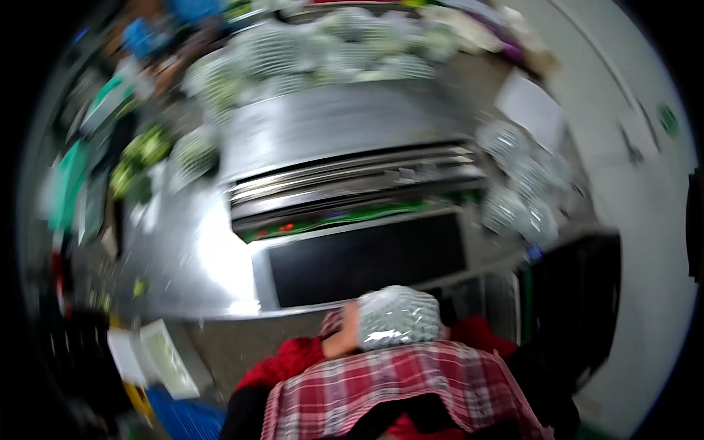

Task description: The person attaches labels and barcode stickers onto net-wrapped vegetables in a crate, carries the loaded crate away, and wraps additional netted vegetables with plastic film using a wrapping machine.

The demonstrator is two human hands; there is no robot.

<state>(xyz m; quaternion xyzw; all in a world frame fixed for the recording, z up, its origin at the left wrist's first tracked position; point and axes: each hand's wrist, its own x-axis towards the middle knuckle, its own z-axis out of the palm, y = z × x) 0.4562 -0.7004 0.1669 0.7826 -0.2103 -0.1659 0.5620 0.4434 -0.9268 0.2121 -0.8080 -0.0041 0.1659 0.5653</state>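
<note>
Close to my chest is a pale bundle in white foam netting and shiny clear film (400,319); the produce inside is too blurred to name. My left hand (346,336) is closed against its left side. On the right, only a sliver of my right hand (444,328) shows at the bundle's edge, below a red sleeve (480,334); most of its fingers are hidden. Just beyond the bundle lies the black plate (367,258) of a metal bench machine, with film rollers (352,182) behind it.
Several netted pale green vegetables (271,55) are heaped at the back. More wrapped bundles (524,183) sit at right. Bare green vegetables (143,158) lie at left, near a netted one (194,155). Another person's hands (172,70) show at upper left. A black crate (572,301) stands at right.
</note>
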